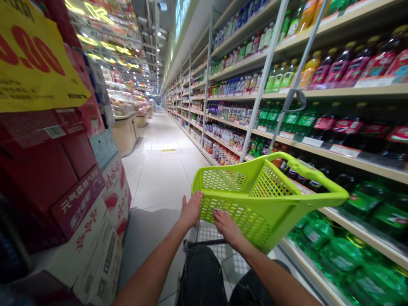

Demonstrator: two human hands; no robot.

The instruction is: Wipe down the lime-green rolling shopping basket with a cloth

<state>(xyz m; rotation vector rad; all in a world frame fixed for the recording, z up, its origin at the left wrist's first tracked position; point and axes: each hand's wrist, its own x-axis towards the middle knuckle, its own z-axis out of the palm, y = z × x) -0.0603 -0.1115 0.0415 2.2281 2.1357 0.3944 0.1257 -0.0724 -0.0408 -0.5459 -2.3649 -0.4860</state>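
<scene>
A lime-green shopping cart (236, 212) with perforated sides stands close in front of me, its handle towards the shelves on the right. My left hand (191, 209) grips the basket's near-left corner, fingers against the plastic and thumb pointing up. On the basket's long near side, my right hand (228, 227) presses with bent fingers. Under those fingertips shows a small pale cloth-like piece (219, 210), mostly hidden by the hand. Both forearms reach over my knees in dark trousers.
Shelves (350, 93) of soft-drink bottles run along the right, with large green bottles (318, 238) low down. Stacked drink cartons (98, 212) and a yellow price sign (35, 59) rise on the left. A tiled aisle (159, 165) leads away past wooden display counters (123, 134).
</scene>
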